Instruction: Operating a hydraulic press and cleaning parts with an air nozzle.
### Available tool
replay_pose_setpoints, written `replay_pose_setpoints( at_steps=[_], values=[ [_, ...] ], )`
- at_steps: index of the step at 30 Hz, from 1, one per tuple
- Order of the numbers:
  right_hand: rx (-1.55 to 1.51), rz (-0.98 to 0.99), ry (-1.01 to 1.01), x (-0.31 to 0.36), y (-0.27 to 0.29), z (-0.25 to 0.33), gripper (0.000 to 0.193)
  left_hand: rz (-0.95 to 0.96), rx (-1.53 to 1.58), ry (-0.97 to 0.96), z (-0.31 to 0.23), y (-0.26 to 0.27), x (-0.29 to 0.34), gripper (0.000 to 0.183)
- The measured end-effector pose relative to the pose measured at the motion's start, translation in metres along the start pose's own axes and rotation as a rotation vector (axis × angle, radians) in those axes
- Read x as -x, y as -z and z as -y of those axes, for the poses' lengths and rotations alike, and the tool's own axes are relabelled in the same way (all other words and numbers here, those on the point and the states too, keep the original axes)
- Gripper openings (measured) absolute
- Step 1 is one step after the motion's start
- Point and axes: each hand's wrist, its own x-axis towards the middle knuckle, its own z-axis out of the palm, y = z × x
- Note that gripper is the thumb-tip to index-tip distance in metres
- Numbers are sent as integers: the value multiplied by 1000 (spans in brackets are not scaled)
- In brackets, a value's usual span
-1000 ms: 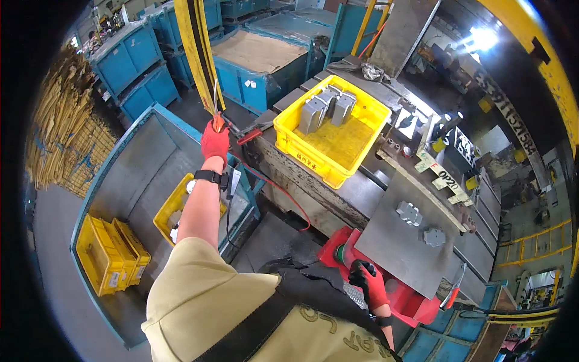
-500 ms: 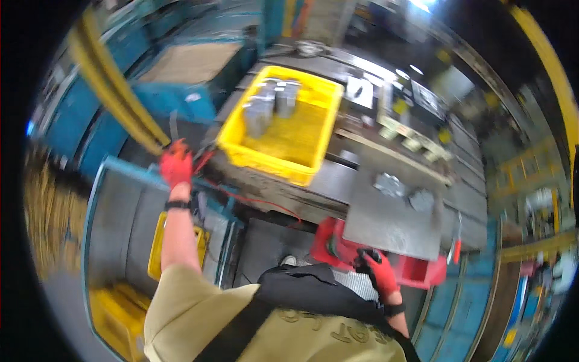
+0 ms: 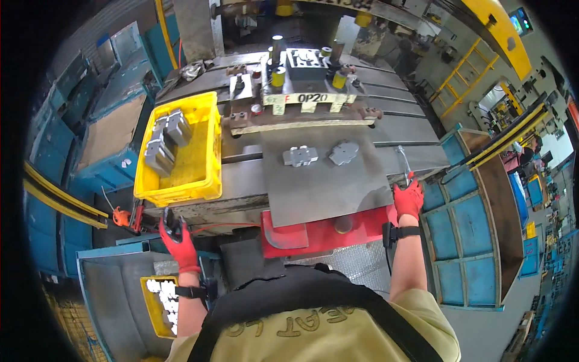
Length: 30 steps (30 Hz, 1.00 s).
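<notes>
My right hand (image 3: 409, 200), in a red glove, is at the front right edge of the press bed. Its fingers close round the handle of a red-handled tool (image 3: 403, 158) with a slim silver shaft; the glove hides most of the handle. My left hand (image 3: 179, 242), in a red glove with black finger pads, is held empty with fingers apart, just below the yellow crate (image 3: 208, 192). Two grey metal parts, one blocky (image 3: 300, 156) and one rounded (image 3: 344, 152), lie on the flat metal plate (image 3: 325, 193) in front of me.
Grey metal blocks (image 3: 160, 158) stand in the crate. Behind the plate is a die set (image 3: 307, 90) with posts. An orange-handled air gun (image 3: 121, 216) hangs left. Below left, a blue-rimmed cart (image 3: 114, 252) holds a yellow bin (image 3: 148, 301) of parts. A blue container (image 3: 461, 226) stands right.
My view has turned toward the press. The left hand has come away from beside the orange air gun. My right hand has moved from near my waist up to the red-handled tool.
</notes>
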Motion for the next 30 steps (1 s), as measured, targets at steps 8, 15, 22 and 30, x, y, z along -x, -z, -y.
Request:
replay_pose_setpoints(
  at_steps=[8, 15, 22, 30],
  values=[
    [60, 282, -116, -32, -22, -8, 71, 758, -123, -179, -69, -120, 34, 53],
    [-227, 454, 50, -29, -41, -15, 57, 1019, -639, -629, -74, -296, 29, 74],
    [-395, 540, 38, -19, -41, -21, 56, 1356, -1039, -241, -65, -361, 1, 87],
    [-612, 693, -138, -24, -51, -19, 54, 1423, -1008, -550, -69, -356, 7, 85]
  ],
)
